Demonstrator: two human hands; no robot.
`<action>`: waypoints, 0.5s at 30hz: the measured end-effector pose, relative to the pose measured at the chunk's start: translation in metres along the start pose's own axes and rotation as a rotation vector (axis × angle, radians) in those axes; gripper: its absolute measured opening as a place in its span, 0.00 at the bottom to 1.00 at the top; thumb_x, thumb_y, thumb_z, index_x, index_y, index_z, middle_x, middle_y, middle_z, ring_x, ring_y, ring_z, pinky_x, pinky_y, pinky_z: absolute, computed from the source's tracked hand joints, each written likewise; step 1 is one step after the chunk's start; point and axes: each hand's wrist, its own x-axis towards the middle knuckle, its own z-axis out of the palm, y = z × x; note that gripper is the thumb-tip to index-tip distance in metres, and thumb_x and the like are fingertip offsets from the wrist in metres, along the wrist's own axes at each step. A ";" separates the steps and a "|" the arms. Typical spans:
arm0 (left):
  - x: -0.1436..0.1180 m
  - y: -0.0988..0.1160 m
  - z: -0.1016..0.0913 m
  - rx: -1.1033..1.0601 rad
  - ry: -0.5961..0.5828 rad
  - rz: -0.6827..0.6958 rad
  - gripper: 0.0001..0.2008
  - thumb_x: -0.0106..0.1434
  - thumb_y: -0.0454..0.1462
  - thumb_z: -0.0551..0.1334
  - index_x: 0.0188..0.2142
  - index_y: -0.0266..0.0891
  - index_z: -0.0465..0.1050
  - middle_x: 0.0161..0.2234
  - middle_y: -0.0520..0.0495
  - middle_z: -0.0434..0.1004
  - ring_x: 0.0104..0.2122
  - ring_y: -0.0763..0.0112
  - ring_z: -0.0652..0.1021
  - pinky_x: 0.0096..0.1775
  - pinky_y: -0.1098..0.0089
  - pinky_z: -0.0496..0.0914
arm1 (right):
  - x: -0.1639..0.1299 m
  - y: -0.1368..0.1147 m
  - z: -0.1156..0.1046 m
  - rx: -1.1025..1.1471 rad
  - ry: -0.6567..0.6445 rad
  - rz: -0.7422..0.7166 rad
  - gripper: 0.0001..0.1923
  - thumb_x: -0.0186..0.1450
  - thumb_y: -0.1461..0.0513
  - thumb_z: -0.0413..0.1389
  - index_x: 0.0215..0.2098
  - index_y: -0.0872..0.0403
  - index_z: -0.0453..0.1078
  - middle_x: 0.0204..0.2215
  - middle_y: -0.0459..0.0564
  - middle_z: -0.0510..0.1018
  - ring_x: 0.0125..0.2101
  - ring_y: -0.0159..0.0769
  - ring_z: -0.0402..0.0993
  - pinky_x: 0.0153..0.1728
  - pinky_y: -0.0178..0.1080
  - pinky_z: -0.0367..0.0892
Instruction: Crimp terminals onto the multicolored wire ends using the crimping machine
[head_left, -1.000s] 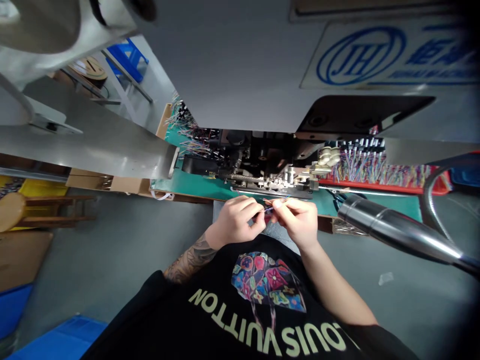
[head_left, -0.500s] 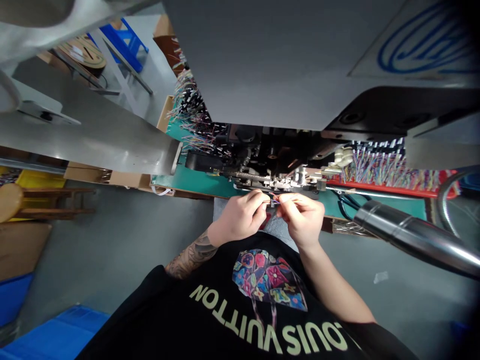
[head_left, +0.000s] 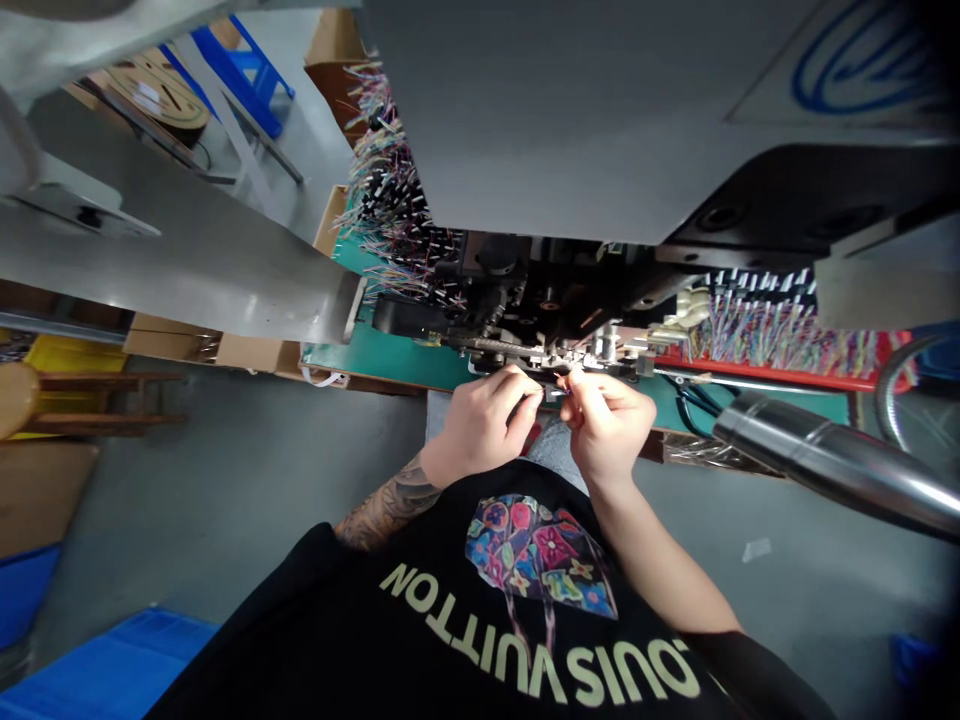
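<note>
In front of the machine head, both of my hands are close together at the edge of the green bench. My left hand [head_left: 491, 420] is pinched, thumb against forefinger, at one end of a short bundle of thin wires [head_left: 561, 391]. On the other side my right hand [head_left: 611, 425] pinches the same thin coloured wires between thumb and fingertips. Most of the bundle is covered by my fingers. Just beyond the fingertips is the metal working part of the machine [head_left: 555, 352], which sits under a large grey housing [head_left: 547, 130].
Many cut wires with coloured ends [head_left: 397, 190] lie on the green bench top [head_left: 405, 360] at left. A red tray [head_left: 825, 380] at right holds more. Cutting pliers [head_left: 694, 400] lie beside a metal tube [head_left: 825, 460]. A wooden stool [head_left: 82, 400] stands at left.
My right hand has shifted slightly up and to the right, its fingertips nearer the machine. My left thumb and forefinger now form a wider loop. The camera view has moved a little.
</note>
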 end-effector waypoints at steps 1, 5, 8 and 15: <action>0.000 0.000 0.002 0.016 0.017 0.003 0.09 0.85 0.36 0.58 0.45 0.41 0.74 0.40 0.45 0.84 0.40 0.65 0.86 0.43 0.63 0.80 | 0.001 0.000 0.001 0.007 0.002 0.004 0.21 0.71 0.46 0.69 0.28 0.51 0.82 0.17 0.44 0.73 0.18 0.31 0.63 0.22 0.38 0.62; 0.001 0.000 0.005 0.051 0.047 0.013 0.09 0.85 0.36 0.58 0.45 0.41 0.74 0.40 0.46 0.85 0.40 0.65 0.87 0.42 0.64 0.80 | 0.006 -0.002 0.003 0.007 -0.018 0.002 0.25 0.73 0.46 0.68 0.24 0.51 0.77 0.17 0.45 0.72 0.19 0.32 0.62 0.22 0.39 0.60; 0.001 0.000 0.005 0.066 0.060 0.010 0.09 0.85 0.36 0.58 0.45 0.41 0.74 0.39 0.46 0.85 0.40 0.65 0.87 0.41 0.64 0.80 | 0.006 -0.002 0.004 -0.004 -0.025 0.004 0.24 0.73 0.47 0.68 0.25 0.51 0.78 0.17 0.45 0.72 0.19 0.32 0.61 0.22 0.39 0.60; -0.002 -0.002 0.002 0.102 0.072 0.036 0.09 0.85 0.34 0.59 0.47 0.41 0.77 0.40 0.46 0.86 0.38 0.67 0.86 0.40 0.65 0.79 | 0.005 -0.003 0.005 0.054 -0.052 0.057 0.18 0.71 0.47 0.71 0.34 0.52 0.87 0.18 0.45 0.75 0.18 0.30 0.63 0.20 0.37 0.60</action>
